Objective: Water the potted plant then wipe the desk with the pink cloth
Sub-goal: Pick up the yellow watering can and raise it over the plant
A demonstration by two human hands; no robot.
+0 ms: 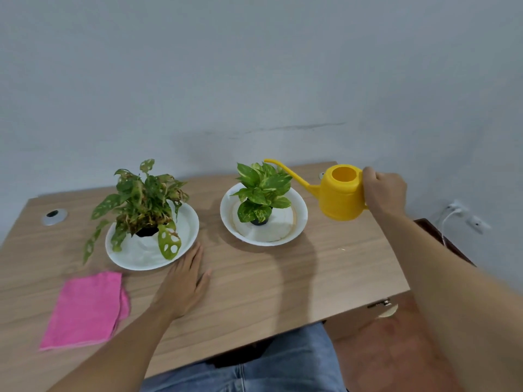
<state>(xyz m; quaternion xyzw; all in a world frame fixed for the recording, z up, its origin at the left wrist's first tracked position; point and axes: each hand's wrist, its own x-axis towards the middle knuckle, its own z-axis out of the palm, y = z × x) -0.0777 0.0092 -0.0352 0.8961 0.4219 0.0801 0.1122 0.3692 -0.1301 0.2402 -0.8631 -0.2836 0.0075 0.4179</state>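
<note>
My right hand (383, 192) grips the handle of a yellow watering can (341, 198), held just above the desk at the right. Its long spout (288, 174) reaches left over the leaves of a green potted plant (263, 190) that stands in a white bowl (300, 219). A second potted plant (144, 202) with holed, partly brown leaves stands in a white bowl (186, 224) at the left. The folded pink cloth (85, 309) lies flat near the desk's front left. My left hand (184, 281) rests flat on the wooden desk (268, 284), fingers spread, beside the left bowl.
A round metal cable grommet (53, 216) sits in the desk's far left corner. The grey wall rises right behind the desk. White plugs and a cable (452, 213) hang on the wall at the right. The desk's right edge drops to a drawer front (382, 306).
</note>
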